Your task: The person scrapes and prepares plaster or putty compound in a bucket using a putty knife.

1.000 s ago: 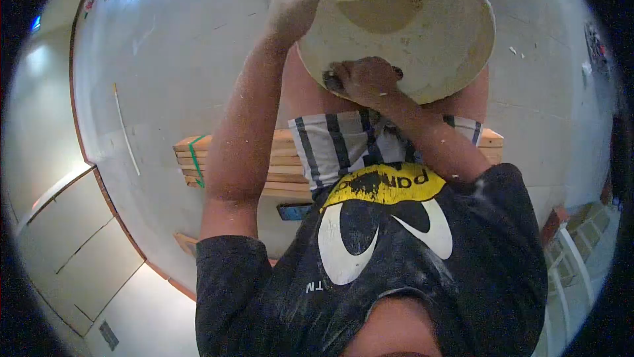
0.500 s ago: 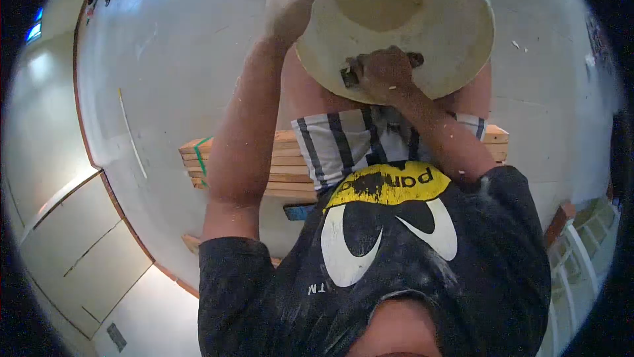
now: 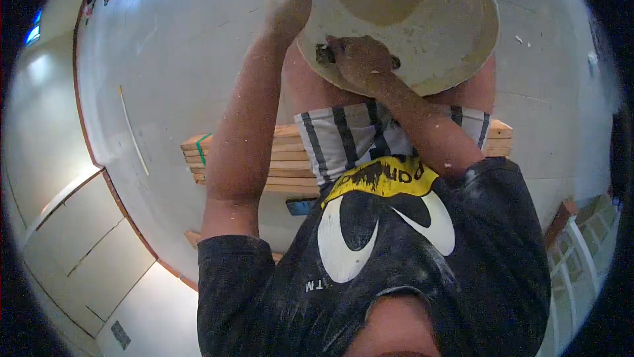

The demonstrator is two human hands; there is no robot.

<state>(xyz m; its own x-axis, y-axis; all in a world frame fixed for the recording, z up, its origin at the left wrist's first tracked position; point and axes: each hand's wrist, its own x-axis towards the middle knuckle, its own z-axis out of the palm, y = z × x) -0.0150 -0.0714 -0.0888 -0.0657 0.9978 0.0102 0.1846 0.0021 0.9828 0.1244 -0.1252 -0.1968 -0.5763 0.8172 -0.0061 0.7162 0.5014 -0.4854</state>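
Observation:
A large off-white bucket [image 3: 456,46] is tilted toward me between my thighs, its inside smeared with dried residue and a tan patch at the bottom. My left hand [image 3: 290,0] is closed on the bucket's upper left rim. Inside the near left wall, my right hand [image 3: 363,63] is wrapped round a dark scraper-like tool [image 3: 324,54]. One end of the tool sticks out left of the fist and the other to the right; the working edge cannot be made out.
Under me lies a stack of wooden boards [image 3: 284,159] with a green strap. A phone [image 3: 300,207] rests by the boards. A thin pale stick [image 3: 134,132] is on the floor at left, and white scraps [image 3: 519,40] lie at right. White railing-like bars [image 3: 574,261] stand lower right.
My right hand with the tool has moved left along the bucket's near wall. The bucket has tilted or shifted slightly; my left hand keeps its hold on the rim.

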